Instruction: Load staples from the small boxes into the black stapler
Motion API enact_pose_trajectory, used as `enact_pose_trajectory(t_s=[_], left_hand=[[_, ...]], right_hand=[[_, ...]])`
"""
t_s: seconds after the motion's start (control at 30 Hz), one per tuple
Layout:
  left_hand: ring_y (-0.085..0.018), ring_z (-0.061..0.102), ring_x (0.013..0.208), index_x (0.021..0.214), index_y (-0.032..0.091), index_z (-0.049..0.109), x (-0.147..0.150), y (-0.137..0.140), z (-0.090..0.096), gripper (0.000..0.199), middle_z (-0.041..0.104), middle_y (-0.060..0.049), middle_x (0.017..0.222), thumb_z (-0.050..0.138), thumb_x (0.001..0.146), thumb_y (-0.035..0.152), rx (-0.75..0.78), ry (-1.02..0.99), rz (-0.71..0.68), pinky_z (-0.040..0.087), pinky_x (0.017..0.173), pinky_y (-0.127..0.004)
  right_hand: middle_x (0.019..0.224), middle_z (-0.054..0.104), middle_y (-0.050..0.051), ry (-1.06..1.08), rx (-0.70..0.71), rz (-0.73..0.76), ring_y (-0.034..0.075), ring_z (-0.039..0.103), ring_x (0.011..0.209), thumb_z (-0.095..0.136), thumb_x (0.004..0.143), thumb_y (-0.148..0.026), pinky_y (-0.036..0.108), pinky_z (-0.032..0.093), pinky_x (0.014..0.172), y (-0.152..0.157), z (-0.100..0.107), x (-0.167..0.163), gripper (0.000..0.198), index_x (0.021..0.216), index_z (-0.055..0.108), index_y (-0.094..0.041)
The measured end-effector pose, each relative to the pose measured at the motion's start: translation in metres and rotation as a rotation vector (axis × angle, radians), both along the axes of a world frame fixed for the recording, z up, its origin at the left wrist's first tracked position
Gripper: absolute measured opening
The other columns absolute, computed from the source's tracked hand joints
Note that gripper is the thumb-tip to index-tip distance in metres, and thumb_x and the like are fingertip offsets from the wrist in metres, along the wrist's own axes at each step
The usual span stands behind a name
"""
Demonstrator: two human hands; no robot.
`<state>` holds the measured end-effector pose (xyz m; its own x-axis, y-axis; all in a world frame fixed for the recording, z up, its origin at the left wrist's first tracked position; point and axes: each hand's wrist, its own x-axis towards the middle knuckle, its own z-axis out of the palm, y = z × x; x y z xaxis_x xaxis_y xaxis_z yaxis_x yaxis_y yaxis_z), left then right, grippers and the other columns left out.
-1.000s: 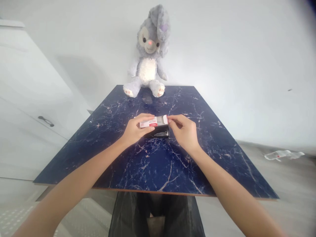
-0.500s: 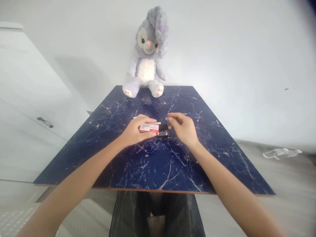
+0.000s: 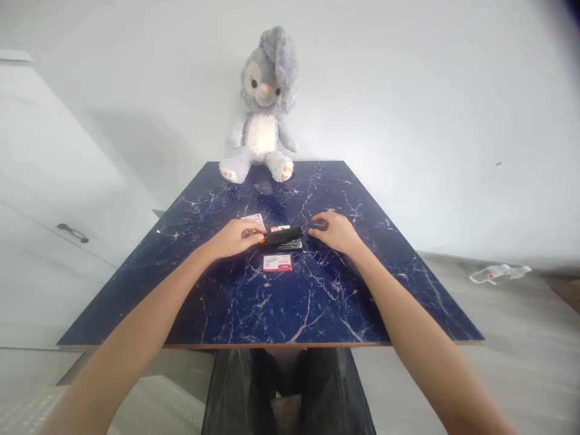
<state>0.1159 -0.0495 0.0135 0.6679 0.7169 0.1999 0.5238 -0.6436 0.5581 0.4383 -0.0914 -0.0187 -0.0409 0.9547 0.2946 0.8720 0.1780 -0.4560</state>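
A black stapler point(image 3: 290, 234) lies on the dark blue marbled table, its top arm raised a little from its base. My left hand point(image 3: 235, 237) pinches the stapler's rear end, near an orange spot, between thumb and fingers. Just off the stapler's front end, my right hand point(image 3: 338, 232) is open, thumb and index finger apart with nothing visible between them. A small red and white box point(image 3: 277, 263) lies flat on the near side of the stapler. Behind my left fingers is another white and red packet point(image 3: 252, 219), partly covered. A further pale piece point(image 3: 280, 228) shows behind the stapler.
A grey plush rabbit point(image 3: 265, 109) sits at the far edge of the table point(image 3: 308, 308) against the wall. To the left stands a white cabinet with a dark handle point(image 3: 73, 232). Clear plastic packaging point(image 3: 498, 273) lies on the floor at right.
The red and white box has left my left hand and lies on the table. That hand now grips the stapler's rear. My right fingers, pinched before, have spread. The view has shifted slightly.
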Motion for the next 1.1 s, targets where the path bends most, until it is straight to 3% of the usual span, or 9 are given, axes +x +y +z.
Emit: enact_pose_trajectory(t_s=[0.07, 0.2, 0.3, 0.57, 0.77, 1.1], left_hand=[[-0.018, 0.066, 0.075, 0.106, 0.022, 0.076, -0.005, 0.008, -0.005, 0.033, 0.076, -0.004, 0.094, 0.063, 0.088, 0.045, -0.143, 0.031, 0.004, 0.05, 0.07, -0.03], [-0.022, 0.07, 0.088, 0.105, 0.019, 0.077, -0.006, 0.016, -0.013, 0.036, 0.078, -0.006, 0.097, 0.073, 0.08, 0.046, -0.326, -0.084, 0.037, 0.052, 0.079, -0.031], [-0.022, 0.071, 0.09, 0.097, 0.018, 0.078, -0.004, 0.017, -0.015, 0.033, 0.078, -0.006, 0.096, 0.075, 0.078, 0.045, -0.391, -0.11, 0.042, 0.053, 0.083, -0.032], [-0.023, 0.071, 0.089, 0.094, 0.018, 0.078, -0.006, 0.018, -0.016, 0.036, 0.078, -0.006, 0.094, 0.077, 0.076, 0.05, -0.408, -0.123, 0.045, 0.054, 0.083, -0.033], [-0.022, 0.071, 0.086, 0.093, 0.019, 0.078, -0.005, 0.016, -0.014, 0.034, 0.078, -0.005, 0.092, 0.076, 0.077, 0.049, -0.41, -0.097, 0.067, 0.054, 0.081, -0.03], [-0.021, 0.07, 0.084, 0.093, 0.018, 0.077, -0.005, 0.016, -0.013, 0.035, 0.077, -0.006, 0.091, 0.075, 0.078, 0.05, -0.421, -0.09, 0.065, 0.054, 0.081, -0.031]], right_hand=[[0.104, 0.074, 0.008, -0.091, -0.072, -0.058, 0.024, 0.068, 0.091, 0.073, 0.08, -0.042, 0.035, 0.052, 0.086, 0.0, 0.001, 0.005, 0.031, 0.102, 0.075, -0.02], [0.1, 0.073, 0.007, -0.162, -0.123, 0.033, 0.021, 0.068, 0.088, 0.063, 0.089, -0.031, 0.03, 0.05, 0.082, 0.0, 0.0, 0.004, 0.016, 0.094, 0.076, -0.021], [0.096, 0.074, 0.007, -0.091, -0.115, 0.109, 0.019, 0.067, 0.084, 0.056, 0.093, -0.028, 0.029, 0.049, 0.079, -0.004, 0.005, -0.002, 0.018, 0.097, 0.073, -0.02], [0.096, 0.075, 0.005, 0.303, -0.156, 0.137, 0.018, 0.069, 0.081, 0.058, 0.093, -0.035, 0.031, 0.053, 0.075, -0.011, 0.021, 0.008, 0.027, 0.115, 0.063, -0.021], [0.096, 0.077, -0.001, 0.069, -0.213, 0.317, 0.019, 0.07, 0.085, 0.063, 0.088, -0.031, 0.033, 0.053, 0.085, -0.021, 0.035, 0.006, 0.016, 0.095, 0.077, -0.027], [0.098, 0.078, -0.002, 0.03, -0.179, 0.338, 0.018, 0.071, 0.086, 0.06, 0.089, -0.029, 0.031, 0.054, 0.086, -0.026, 0.041, 0.005, 0.021, 0.098, 0.079, -0.029]])
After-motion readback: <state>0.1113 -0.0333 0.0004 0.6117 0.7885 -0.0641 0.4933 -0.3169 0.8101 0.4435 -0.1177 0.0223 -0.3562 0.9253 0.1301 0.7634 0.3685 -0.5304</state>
